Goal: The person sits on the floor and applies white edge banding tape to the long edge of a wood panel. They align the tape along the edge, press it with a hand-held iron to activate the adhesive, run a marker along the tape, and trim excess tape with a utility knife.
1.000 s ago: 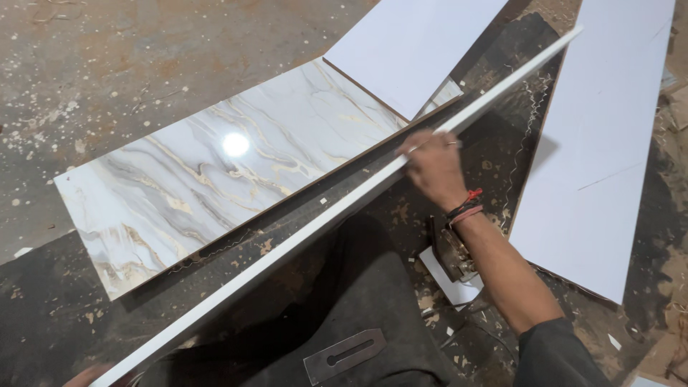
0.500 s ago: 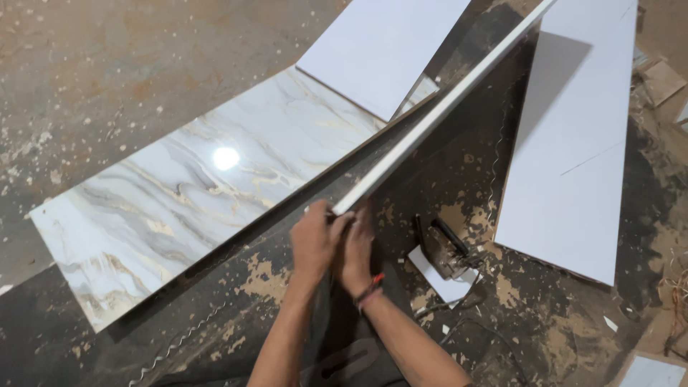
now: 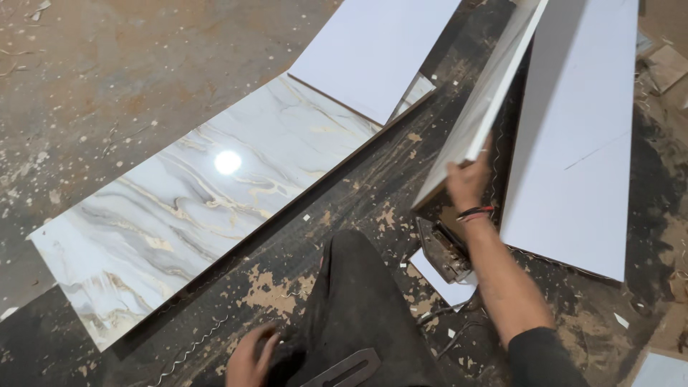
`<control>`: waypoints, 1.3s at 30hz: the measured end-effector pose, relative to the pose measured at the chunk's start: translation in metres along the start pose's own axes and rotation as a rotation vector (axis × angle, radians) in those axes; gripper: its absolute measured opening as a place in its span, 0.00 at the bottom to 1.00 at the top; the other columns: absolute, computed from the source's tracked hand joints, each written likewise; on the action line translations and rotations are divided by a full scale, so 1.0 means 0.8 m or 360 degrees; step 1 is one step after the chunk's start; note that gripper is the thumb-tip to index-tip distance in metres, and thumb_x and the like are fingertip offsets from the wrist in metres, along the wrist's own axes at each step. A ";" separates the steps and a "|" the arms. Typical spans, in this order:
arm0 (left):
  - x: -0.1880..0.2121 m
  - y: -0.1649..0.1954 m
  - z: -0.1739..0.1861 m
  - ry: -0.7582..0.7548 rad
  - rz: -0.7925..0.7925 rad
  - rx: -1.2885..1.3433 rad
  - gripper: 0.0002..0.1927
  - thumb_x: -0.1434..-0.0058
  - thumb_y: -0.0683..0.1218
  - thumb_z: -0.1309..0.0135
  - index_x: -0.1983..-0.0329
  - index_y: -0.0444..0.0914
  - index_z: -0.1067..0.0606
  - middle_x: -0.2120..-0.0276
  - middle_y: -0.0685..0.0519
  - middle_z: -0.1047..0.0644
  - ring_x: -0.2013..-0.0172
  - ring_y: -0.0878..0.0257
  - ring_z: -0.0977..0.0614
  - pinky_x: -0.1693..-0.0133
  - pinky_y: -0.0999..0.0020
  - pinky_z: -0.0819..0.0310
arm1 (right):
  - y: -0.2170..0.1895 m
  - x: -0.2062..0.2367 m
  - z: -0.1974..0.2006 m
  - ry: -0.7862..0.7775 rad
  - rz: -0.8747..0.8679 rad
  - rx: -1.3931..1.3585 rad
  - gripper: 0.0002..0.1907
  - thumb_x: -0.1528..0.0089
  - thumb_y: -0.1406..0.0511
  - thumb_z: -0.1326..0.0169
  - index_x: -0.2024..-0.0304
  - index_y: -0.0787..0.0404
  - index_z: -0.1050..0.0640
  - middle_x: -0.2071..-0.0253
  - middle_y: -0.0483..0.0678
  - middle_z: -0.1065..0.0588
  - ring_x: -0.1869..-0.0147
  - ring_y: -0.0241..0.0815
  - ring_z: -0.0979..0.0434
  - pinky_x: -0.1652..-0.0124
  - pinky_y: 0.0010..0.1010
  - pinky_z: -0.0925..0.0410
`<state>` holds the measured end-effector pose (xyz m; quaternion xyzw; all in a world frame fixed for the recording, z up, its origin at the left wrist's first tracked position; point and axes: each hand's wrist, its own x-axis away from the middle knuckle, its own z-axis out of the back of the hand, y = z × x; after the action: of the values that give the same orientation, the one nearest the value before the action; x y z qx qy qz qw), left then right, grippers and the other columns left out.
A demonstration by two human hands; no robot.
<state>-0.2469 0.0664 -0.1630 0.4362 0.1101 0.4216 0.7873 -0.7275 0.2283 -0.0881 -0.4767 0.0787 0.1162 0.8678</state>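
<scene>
My right hand (image 3: 467,180) grips the near end of a long narrow white strip of board (image 3: 486,100), which is lifted and tilted, running up toward the top right. My left hand (image 3: 251,356) rests low by my dark-trousered knee (image 3: 351,301), fingers curled, holding nothing that I can see. A glossy marble-patterned panel (image 3: 193,208) lies flat on the floor at the left, apart from both hands.
A white board (image 3: 373,50) overlaps the marble panel's far end. Another large white board (image 3: 580,136) lies at the right. A power tool (image 3: 444,251) sits beneath my right wrist on a small white offcut. Sawdust and shavings cover the dark floor.
The strip has swung away from the marble panel's edge toward the right and now rises steeply. My left hand let go of it and dropped to my knee; the right keeps hold.
</scene>
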 end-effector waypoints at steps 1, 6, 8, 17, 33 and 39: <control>0.002 -0.018 0.007 0.0001 0.0146 -0.0075 0.17 0.40 0.50 0.40 0.49 0.40 0.21 0.55 0.48 0.18 0.52 0.54 0.16 0.50 0.62 0.23 | 0.010 -0.014 0.013 0.0098 0.0017 -0.0004 0.53 0.45 0.73 0.43 0.19 0.56 0.47 0.55 0.60 0.23 0.57 0.51 0.21 0.55 0.37 0.25; -0.001 -0.073 0.009 -0.0170 0.0686 -0.0317 0.21 0.41 0.51 0.40 0.47 0.39 0.23 0.52 0.46 0.19 0.50 0.52 0.17 0.49 0.60 0.25 | 0.050 -0.071 0.087 0.0164 0.0058 -0.0106 0.50 0.45 0.80 0.40 0.21 0.59 0.40 0.52 0.56 0.24 0.56 0.46 0.22 0.60 0.32 0.26; -0.005 -0.079 0.001 -0.0223 0.0750 -0.0339 0.22 0.41 0.52 0.40 0.46 0.38 0.24 0.51 0.45 0.20 0.50 0.51 0.18 0.48 0.59 0.25 | 0.062 -0.084 0.113 0.0110 0.0099 -0.0314 0.51 0.46 0.81 0.41 0.22 0.60 0.41 0.45 0.55 0.26 0.49 0.46 0.21 0.60 0.31 0.23; -0.014 -0.078 -0.021 -0.0314 0.0853 -0.0439 0.29 0.41 0.55 0.41 0.41 0.35 0.27 0.46 0.41 0.23 0.46 0.47 0.21 0.46 0.56 0.27 | 0.138 -0.069 0.210 0.0995 -0.0745 0.0102 0.43 0.45 0.76 0.38 0.32 0.67 0.47 0.36 0.61 0.39 0.35 0.56 0.33 0.38 0.38 0.38; -0.053 -0.141 0.023 -0.0227 0.0871 -0.0648 0.41 0.42 0.60 0.41 0.32 0.31 0.33 0.38 0.35 0.28 0.40 0.40 0.26 0.41 0.50 0.32 | -0.021 0.285 -0.022 -0.1180 0.0726 -0.0310 0.13 0.36 0.66 0.46 0.49 0.60 0.21 0.48 0.53 0.22 0.44 0.51 0.20 0.46 0.39 0.28; -0.052 -0.134 0.105 0.0112 0.0870 -0.0671 0.46 0.43 0.62 0.41 0.29 0.29 0.35 0.35 0.32 0.30 0.37 0.37 0.28 0.39 0.48 0.33 | -0.046 0.283 -0.098 -0.1571 0.1020 0.0055 0.15 0.37 0.63 0.46 0.48 0.58 0.21 0.50 0.50 0.23 0.47 0.52 0.21 0.50 0.42 0.28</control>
<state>-0.1663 -0.0438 -0.2049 0.2625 -0.0731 0.6452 0.7138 -0.5017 0.1715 -0.1563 -0.3043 -0.1925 0.5797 0.7310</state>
